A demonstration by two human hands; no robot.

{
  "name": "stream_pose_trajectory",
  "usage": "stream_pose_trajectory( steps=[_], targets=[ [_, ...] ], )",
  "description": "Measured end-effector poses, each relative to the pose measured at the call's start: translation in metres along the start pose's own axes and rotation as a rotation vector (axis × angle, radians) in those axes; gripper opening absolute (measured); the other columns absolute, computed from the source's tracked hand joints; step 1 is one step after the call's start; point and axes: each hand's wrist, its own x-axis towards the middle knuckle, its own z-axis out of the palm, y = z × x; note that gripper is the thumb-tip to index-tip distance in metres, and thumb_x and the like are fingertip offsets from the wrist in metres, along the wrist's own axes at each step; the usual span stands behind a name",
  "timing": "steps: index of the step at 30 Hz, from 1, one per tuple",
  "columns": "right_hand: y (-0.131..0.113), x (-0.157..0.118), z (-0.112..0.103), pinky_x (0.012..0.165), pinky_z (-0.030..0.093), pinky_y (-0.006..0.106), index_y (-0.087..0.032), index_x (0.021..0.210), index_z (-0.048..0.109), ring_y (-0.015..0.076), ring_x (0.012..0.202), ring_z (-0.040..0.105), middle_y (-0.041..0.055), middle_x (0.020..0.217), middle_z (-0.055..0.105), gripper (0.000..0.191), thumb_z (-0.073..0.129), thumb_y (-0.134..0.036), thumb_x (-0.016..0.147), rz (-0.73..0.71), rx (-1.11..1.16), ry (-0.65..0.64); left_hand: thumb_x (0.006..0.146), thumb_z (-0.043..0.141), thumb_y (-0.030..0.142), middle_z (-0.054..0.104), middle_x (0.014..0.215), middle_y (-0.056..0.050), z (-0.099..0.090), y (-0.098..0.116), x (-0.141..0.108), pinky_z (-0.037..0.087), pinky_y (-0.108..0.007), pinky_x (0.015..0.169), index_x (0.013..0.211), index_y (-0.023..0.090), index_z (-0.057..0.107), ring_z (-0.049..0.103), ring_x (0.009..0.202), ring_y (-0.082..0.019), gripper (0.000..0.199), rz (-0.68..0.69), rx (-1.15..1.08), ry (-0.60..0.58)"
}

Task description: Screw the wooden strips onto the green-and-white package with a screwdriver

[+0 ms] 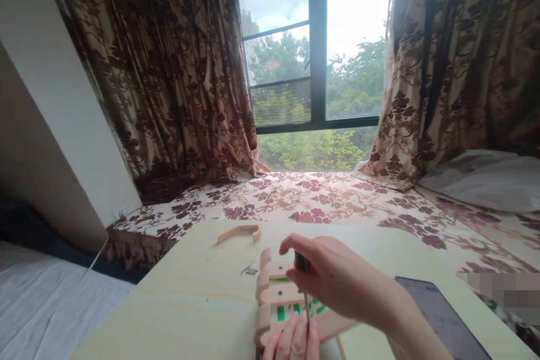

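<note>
My right hand (324, 267) is closed around the dark handle of a screwdriver (302, 262), its thin shaft pointing down. The shaft's lower end meets the wooden assembly (280, 294) beside the fingers of my left hand (293, 340). That assembly has curved light-wood pieces on its left side, flat slats with dark screw heads and green marks between them. My left hand lies at the bottom edge of the view, fingers together, pressed on the assembly; what it grips underneath is hidden.
A loose bent wooden piece (239, 232) lies at the back of the pale table (189, 287), with a small pile of screws (250, 271) nearer. A phone (441, 315) rests at the right. Behind the table is a floral-covered ledge (312, 197) below the window.
</note>
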Motion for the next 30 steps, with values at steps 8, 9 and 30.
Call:
stream_pose_trajectory(
  steps=[8,9,30],
  targets=[
    [0.003,-0.01,-0.007,0.059,0.037,0.023,-0.025,0.11,0.056,0.0122,0.062,0.053,-0.0011,0.073,0.063,0.031,0.047,-0.017,0.082,-0.003,0.043,-0.044,0.085,0.043,0.008,0.072,0.078,0.001,-0.016,0.005,0.009,0.036,-0.033,0.101,0.091,0.024,0.066,0.066,0.076,-0.013,0.029,-0.051,-0.039,-0.132],
    [0.004,-0.01,-0.007,0.058,0.037,0.024,-0.025,0.109,0.057,0.0128,0.062,0.053,-0.0011,0.07,0.062,0.028,0.048,-0.02,0.083,0.01,0.028,-0.032,0.085,0.043,0.009,0.072,0.078,0.001,-0.018,0.006,0.011,0.036,-0.033,0.101,0.093,0.025,0.065,0.067,0.075,-0.013,0.029,-0.058,-0.044,-0.151],
    [-0.002,-0.01,-0.012,0.057,0.035,0.022,-0.022,0.091,0.059,0.0105,0.061,0.048,-0.0031,0.069,0.06,0.011,0.055,-0.026,0.081,0.004,-0.025,-0.004,0.084,0.041,0.005,0.072,0.075,0.004,-0.035,-0.007,0.055,0.039,-0.025,0.097,0.08,0.023,0.065,0.066,0.072,-0.01,0.03,0.013,-0.031,-0.23]
  ],
)
